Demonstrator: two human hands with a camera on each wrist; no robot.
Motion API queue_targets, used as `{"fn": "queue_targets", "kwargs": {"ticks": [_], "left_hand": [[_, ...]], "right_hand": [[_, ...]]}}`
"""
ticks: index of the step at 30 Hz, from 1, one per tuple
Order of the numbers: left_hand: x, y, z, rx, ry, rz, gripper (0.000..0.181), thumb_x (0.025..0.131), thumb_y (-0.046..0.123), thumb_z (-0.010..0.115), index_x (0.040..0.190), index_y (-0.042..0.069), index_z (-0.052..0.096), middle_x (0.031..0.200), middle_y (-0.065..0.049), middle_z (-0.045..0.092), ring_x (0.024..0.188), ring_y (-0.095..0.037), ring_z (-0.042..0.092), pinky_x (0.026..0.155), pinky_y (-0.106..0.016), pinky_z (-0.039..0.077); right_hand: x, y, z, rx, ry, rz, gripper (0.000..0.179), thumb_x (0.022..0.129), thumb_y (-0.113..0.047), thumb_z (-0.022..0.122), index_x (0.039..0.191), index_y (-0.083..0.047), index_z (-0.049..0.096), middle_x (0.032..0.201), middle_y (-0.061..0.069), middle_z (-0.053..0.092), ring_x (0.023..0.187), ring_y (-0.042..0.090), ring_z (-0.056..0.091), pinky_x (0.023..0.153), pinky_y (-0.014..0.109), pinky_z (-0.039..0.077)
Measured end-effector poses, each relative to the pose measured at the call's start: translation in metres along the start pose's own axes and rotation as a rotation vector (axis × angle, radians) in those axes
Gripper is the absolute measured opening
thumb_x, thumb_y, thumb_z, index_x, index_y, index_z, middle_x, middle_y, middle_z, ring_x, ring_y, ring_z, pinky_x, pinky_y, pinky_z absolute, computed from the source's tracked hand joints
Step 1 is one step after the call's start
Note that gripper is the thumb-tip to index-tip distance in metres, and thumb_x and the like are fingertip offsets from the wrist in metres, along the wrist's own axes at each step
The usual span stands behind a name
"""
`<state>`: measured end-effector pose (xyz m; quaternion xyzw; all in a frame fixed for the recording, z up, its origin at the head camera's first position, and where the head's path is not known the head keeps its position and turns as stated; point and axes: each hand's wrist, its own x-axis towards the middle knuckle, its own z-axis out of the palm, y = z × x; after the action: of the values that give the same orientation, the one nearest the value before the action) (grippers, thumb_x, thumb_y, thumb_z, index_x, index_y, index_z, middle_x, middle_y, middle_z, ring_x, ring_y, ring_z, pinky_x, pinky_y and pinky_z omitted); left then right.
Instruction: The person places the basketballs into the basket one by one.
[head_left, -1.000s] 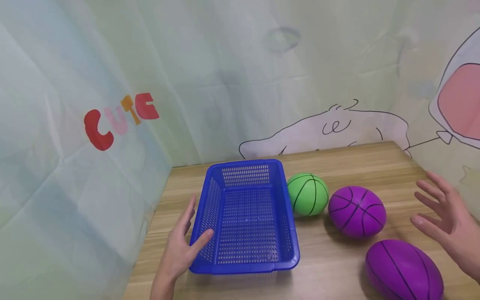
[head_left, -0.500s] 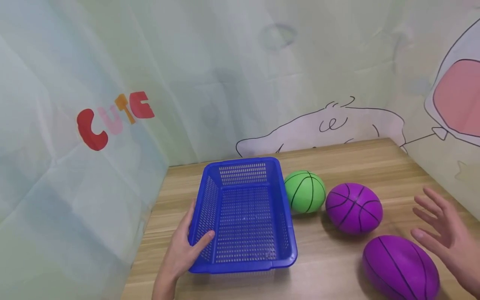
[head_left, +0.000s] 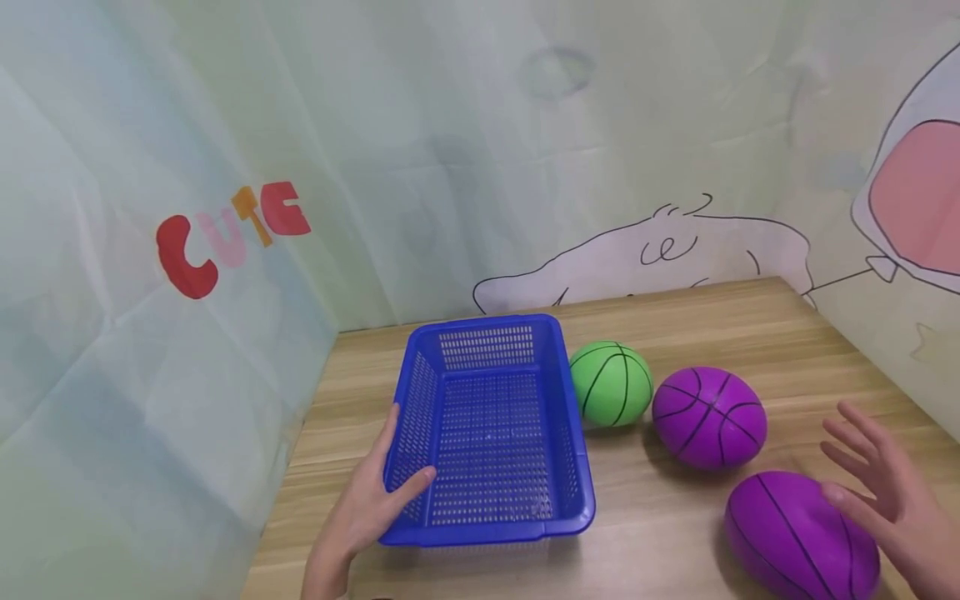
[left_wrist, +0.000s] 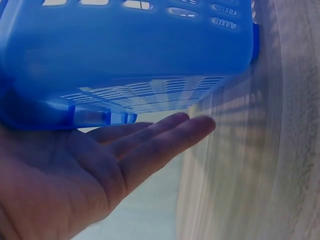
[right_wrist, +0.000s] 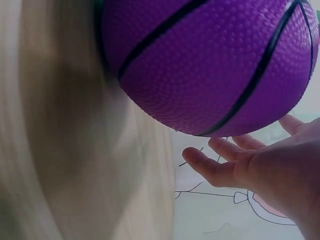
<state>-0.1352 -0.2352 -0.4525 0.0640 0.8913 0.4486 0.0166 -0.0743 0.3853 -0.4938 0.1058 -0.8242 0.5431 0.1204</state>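
My left hand (head_left: 363, 504) is at the left side of a blue plastic basket (head_left: 483, 533), its thumb reaching over the rim. Straight fingers (left_wrist: 160, 150) run along outside the basket wall in the left wrist view. On the right, my right hand (head_left: 896, 512) is beside the nearer purple ball (head_left: 795, 533), which has black basketball lines and a shallow dent on top. The thumb overlaps that ball in the head view. Loosely bent, spread fingers (right_wrist: 200, 167) sit close by its pebbled surface in the right wrist view, holding nothing.
A green ball (head_left: 611, 385) lies right against the basket's right side. Next to it is another purple ball (head_left: 708, 417). Everything stands on a wood-grain table (head_left: 660, 317). Printed cloth walls (head_left: 420, 167) rise behind and to the left.
My right hand has come down and nearer, to the side of the near purple ball. The left fingers have shifted slightly at the basket's rim. Basket and balls stay in place.
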Motion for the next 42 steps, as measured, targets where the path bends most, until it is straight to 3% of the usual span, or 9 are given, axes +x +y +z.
{"fn": "queue_targets", "kwargs": {"ticks": [10,17,21,26,31,34,36,39,42], "left_hand": [[0.0,0.0,-0.001,-0.01,-0.025,-0.02,0.105,0.106,0.047,0.075,0.181,0.026,0.004,0.186,-0.016,0.017,0.162,-0.05,0.034,0.128,-0.073,0.029],[0.001,-0.001,-0.001,-0.021,-0.027,-0.021,0.105,0.106,0.046,0.075,0.181,0.027,0.005,0.186,-0.015,0.015,0.164,-0.049,0.03,0.129,-0.073,0.028],[0.0,-0.001,-0.001,-0.023,-0.026,-0.031,0.104,0.106,0.048,0.075,0.181,0.027,0.006,0.186,-0.014,0.014,0.164,-0.05,0.031,0.128,-0.073,0.028],[0.001,-0.001,-0.001,-0.027,-0.025,-0.03,0.103,0.106,0.047,0.074,0.181,0.027,0.006,0.186,-0.015,0.015,0.162,-0.051,0.035,0.128,-0.073,0.03],[0.001,0.0,0.0,-0.025,-0.024,-0.016,0.104,0.106,0.046,0.075,0.182,0.025,0.006,0.186,-0.016,0.015,0.163,-0.051,0.033,0.129,-0.073,0.027],[0.001,0.001,0.0,-0.022,-0.027,-0.018,0.105,0.106,0.048,0.075,0.182,0.024,0.006,0.186,-0.017,0.014,0.164,-0.05,0.03,0.129,-0.073,0.025],[0.001,0.001,0.0,-0.024,-0.029,-0.023,0.105,0.106,0.048,0.075,0.182,0.024,0.006,0.186,-0.017,0.014,0.164,-0.05,0.029,0.13,-0.072,0.025],[0.0,0.0,0.0,-0.026,-0.028,-0.033,0.106,0.105,0.05,0.075,0.182,0.025,0.006,0.186,-0.016,0.013,0.165,-0.05,0.028,0.13,-0.073,0.024],[-0.001,0.0,0.0,-0.028,-0.024,-0.036,0.106,0.105,0.05,0.075,0.182,0.025,0.006,0.186,-0.016,0.014,0.165,-0.05,0.029,0.129,-0.073,0.025]], "right_hand": [[-0.009,0.012,0.005,-0.114,-0.082,-0.024,0.102,0.099,0.018,0.063,0.181,-0.017,0.012,0.168,-0.02,0.036,0.137,-0.02,0.043,0.084,0.014,0.054],[-0.015,0.024,0.007,-0.059,-0.184,-0.057,0.106,0.094,0.02,0.064,0.18,-0.011,0.009,0.173,-0.019,0.032,0.142,-0.018,0.042,0.08,0.024,0.063],[-0.019,0.022,0.008,-0.112,-0.205,-0.039,0.105,0.095,0.013,0.066,0.18,-0.013,0.01,0.174,-0.022,0.034,0.137,-0.013,0.049,0.078,0.027,0.063],[-0.021,0.021,0.009,-0.066,-0.237,0.034,0.099,0.101,0.009,0.061,0.181,-0.018,0.009,0.169,-0.03,0.036,0.128,-0.006,0.059,0.075,0.033,0.067],[-0.019,0.023,0.005,0.083,-0.327,0.2,0.091,0.111,0.003,0.053,0.181,-0.029,0.004,0.155,-0.04,0.043,0.12,0.0,0.067,0.074,0.043,0.07],[-0.017,0.023,-0.001,0.151,-0.392,0.299,0.09,0.113,-0.001,0.05,0.181,-0.036,0.001,0.148,-0.024,0.049,0.112,0.01,0.075,0.075,0.047,0.07],[-0.016,0.023,-0.004,0.185,-0.428,0.359,0.089,0.114,-0.003,0.05,0.18,-0.039,0.002,0.143,-0.02,0.048,0.108,0.018,0.077,0.076,0.05,0.07],[-0.013,0.024,-0.006,0.127,-0.471,0.35,0.084,0.114,-0.005,0.049,0.18,-0.036,0.008,0.148,0.001,0.046,0.109,0.019,0.076,0.077,0.048,0.07],[-0.01,0.025,-0.008,0.06,-0.499,0.338,0.079,0.115,-0.007,0.05,0.178,-0.043,0.017,0.149,0.022,0.048,0.109,0.017,0.075,0.076,0.045,0.07]]}}
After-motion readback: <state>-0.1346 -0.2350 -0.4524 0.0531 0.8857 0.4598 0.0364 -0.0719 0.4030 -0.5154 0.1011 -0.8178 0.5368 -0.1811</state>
